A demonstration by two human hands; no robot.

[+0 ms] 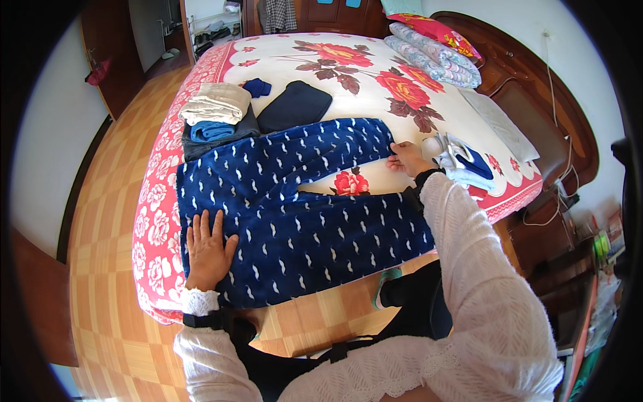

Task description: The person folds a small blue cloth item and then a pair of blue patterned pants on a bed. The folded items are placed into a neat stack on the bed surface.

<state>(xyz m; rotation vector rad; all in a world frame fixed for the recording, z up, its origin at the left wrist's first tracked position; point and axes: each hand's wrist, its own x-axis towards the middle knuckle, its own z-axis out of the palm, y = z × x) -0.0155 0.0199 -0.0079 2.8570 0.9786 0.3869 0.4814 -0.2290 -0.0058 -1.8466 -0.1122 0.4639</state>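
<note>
Dark blue fleece trousers with white moustache prints lie spread on the bed, waist to the left and both legs pointing right. My left hand rests flat on the waist end, its fingers spread and nothing held. At the far leg's hem, my right hand pinches the edge of the fabric between thumb and fingers. Between the two legs a strip of the flowered bedspread shows. The near leg hangs over the front edge of the bed, and my right forearm covers part of its hem.
Beyond the waist stand folded clothes, beige trousers over blue denim. A folded dark garment and a small navy cloth lie beside them. Folded light clothes sit right of my right hand. A rolled quilt lies near the wooden headboard.
</note>
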